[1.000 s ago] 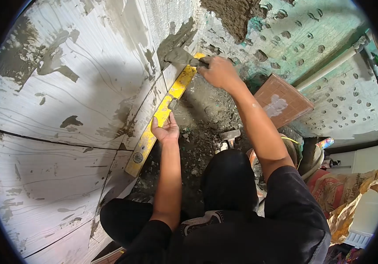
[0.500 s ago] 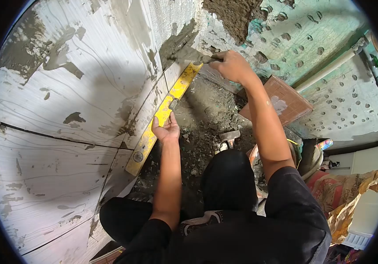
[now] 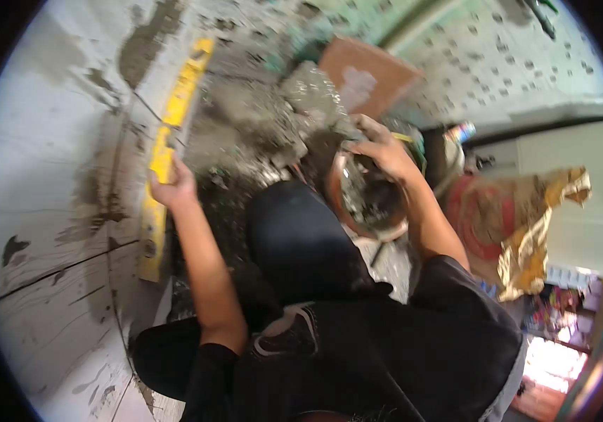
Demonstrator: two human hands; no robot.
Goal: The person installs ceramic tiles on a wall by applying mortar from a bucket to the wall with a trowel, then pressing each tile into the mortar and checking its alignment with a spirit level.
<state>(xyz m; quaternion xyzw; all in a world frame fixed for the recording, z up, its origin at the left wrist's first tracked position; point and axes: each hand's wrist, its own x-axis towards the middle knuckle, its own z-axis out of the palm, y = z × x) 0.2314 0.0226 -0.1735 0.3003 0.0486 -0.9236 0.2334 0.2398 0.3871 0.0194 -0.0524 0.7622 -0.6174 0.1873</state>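
My left hand (image 3: 173,186) grips a long yellow spirit level (image 3: 183,88), which lies along the lower part of the white tiled wall at my left. My right hand (image 3: 386,151) is closed on a trowel (image 3: 313,91), its grey blade smeared and blurred, pointing up and to the left. That hand is over the rim of a round reddish bucket (image 3: 336,193) with wet grey mortar inside. The trowel's handle is hidden by my fingers.
A brown tile (image 3: 386,67) with a pale patch leans against the pitted green wall (image 3: 470,77). A torn paper cement sack (image 3: 481,211) stands at the right beside a white cabinet-like box (image 3: 575,204). Rubble and wet mortar cover the floor before my knee.
My right hand has moved with the trowel from the wall corner back to the bucket. My left hand stays on the level, and the camera view has shifted to the right.
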